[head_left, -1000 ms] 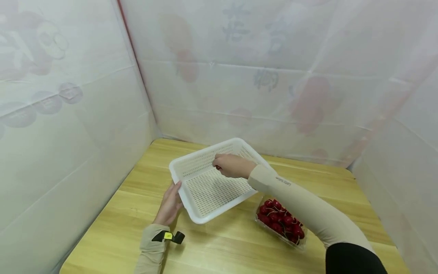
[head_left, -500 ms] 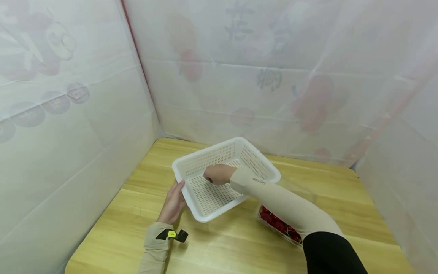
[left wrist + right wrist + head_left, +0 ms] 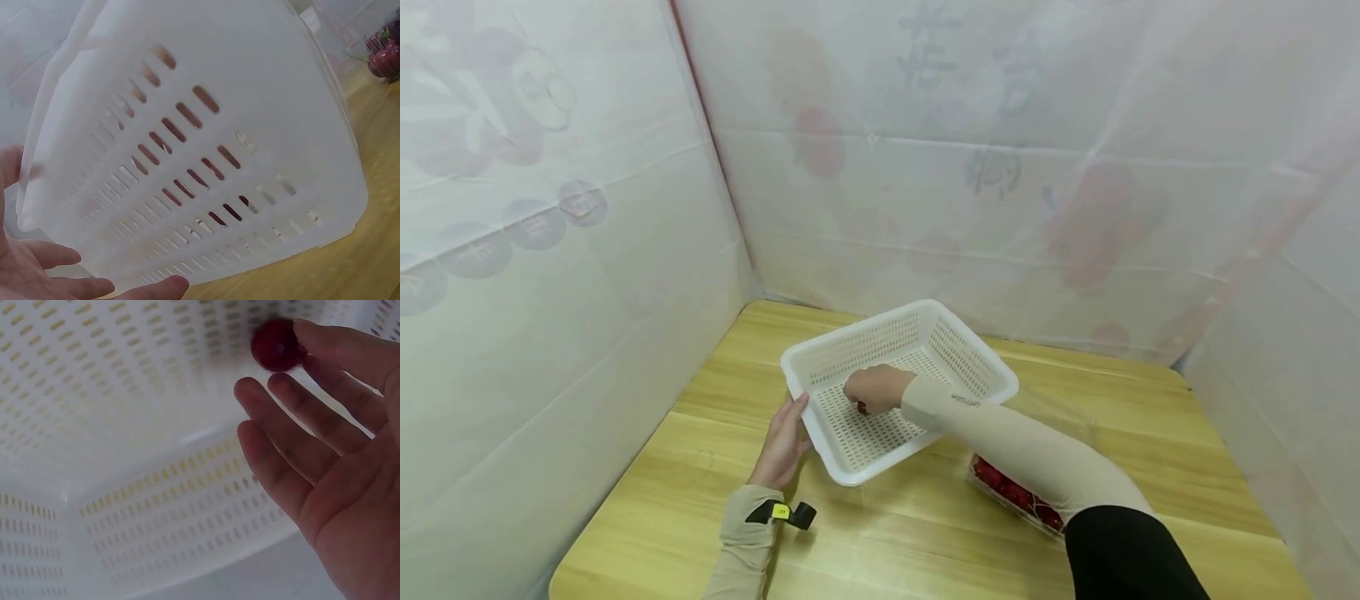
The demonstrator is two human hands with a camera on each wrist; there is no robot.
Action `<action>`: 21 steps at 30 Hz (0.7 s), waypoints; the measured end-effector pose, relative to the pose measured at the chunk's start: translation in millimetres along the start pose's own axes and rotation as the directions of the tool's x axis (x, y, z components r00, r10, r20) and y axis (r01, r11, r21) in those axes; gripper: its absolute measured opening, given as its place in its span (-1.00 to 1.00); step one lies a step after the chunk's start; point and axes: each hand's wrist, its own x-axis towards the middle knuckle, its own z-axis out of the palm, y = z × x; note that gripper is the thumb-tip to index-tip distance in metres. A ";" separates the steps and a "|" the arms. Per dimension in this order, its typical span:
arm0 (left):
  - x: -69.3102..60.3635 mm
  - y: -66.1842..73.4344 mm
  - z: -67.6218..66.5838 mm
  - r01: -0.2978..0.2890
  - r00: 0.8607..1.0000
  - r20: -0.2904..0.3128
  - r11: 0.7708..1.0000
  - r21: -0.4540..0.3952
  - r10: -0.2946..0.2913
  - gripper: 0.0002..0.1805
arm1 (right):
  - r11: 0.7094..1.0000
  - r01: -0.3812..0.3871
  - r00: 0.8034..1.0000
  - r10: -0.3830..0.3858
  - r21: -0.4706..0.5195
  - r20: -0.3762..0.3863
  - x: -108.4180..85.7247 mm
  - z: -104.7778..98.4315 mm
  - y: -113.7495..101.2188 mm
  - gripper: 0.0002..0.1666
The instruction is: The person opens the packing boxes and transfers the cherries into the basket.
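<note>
A white perforated plastic basket (image 3: pixel 880 337) sits mid-table in the head view. The left hand (image 3: pixel 782 446) grips its left side, thumb over the rim; in the left wrist view its fingers (image 3: pixel 53 253) lie along the outside wall. Inside the basket, low over the floor, is the right hand (image 3: pixel 876 387). Between thumb and index finger it pinches one dark red cherry (image 3: pixel 275 345); its other fingers are spread loosely in the right wrist view. To the right, a clear plastic box holds several red cherries (image 3: pixel 1015 492), partly hidden by the right forearm.
The wooden table (image 3: pixel 880 550) carries the basket and the box. Pale printed sheets (image 3: pixel 1000 208) hang behind it and at both sides. A black strap (image 3: pixel 781 512) with a yellow label circles the left wrist.
The right hand has moved left and down into the basket with the cherry, its forearm now covering more of the box. The left hand keeps its hold on the rim.
</note>
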 end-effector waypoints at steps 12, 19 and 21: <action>-7.8 7.1 0.3 0.007 1.000 -0.011 1.000 -0.013 -0.007 -0.32 | 0.992 0.081 0.952 -0.048 0.095 -0.303 -101.3 -33.1 17.7 -0.66; -16.5 8.3 -1.7 0.011 1.000 -0.013 1.000 0.003 -0.011 -0.32 | 0.943 0.034 0.881 0.128 0.330 -0.456 -191.5 0.4 30.8 -0.70; -19.3 7.4 -2.3 0.011 1.000 -0.010 1.000 -0.004 -0.011 -0.32 | 0.916 -0.004 0.877 0.196 0.402 -0.438 -214.7 16.8 35.1 -0.72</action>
